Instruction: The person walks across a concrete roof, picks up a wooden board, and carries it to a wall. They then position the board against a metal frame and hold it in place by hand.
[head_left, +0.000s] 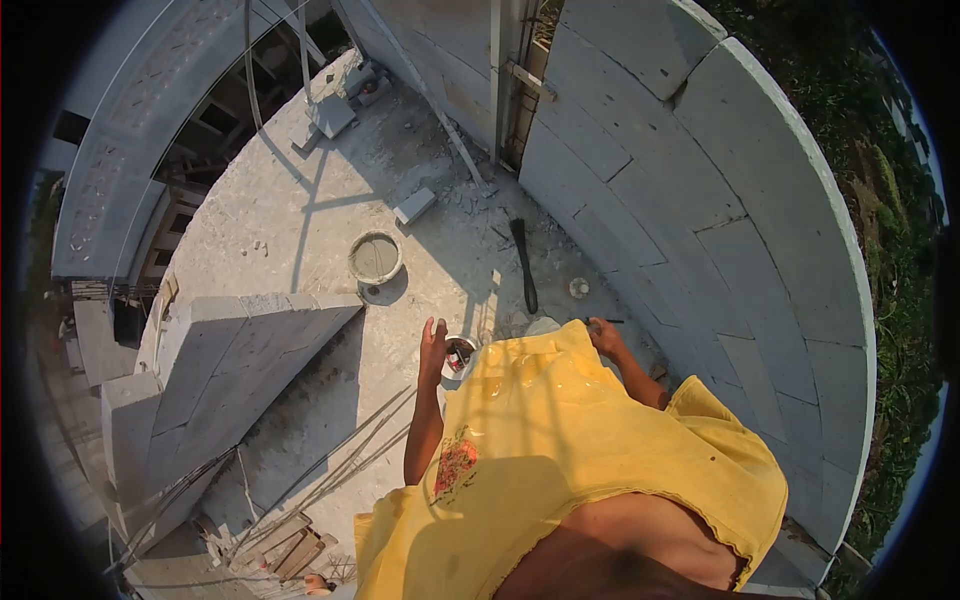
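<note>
My left hand (433, 348) is raised beside a small white bucket (473, 345), with its fingers pointing up, slightly apart, and nothing visible in them. Dark and red items (459, 356) lie inside that bucket, which my shirt partly covers. On the other side of the yellow shirt (590, 430), my right hand (604, 338) is closed around a thin dark stick-like thing (615, 321) that juts out to the right. Ahead of both hands a long black tool (524, 265) lies on the floor. A small whitish round container (579, 288) stands to its right.
A round tub of grey mortar (375, 258) stands on the concrete floor (250, 235). Beyond it lies a pale block (415, 206). A tall block wall (690, 230) curves along the right; a low block wall (240, 350) stands left. Poles (430, 95) lean at the back.
</note>
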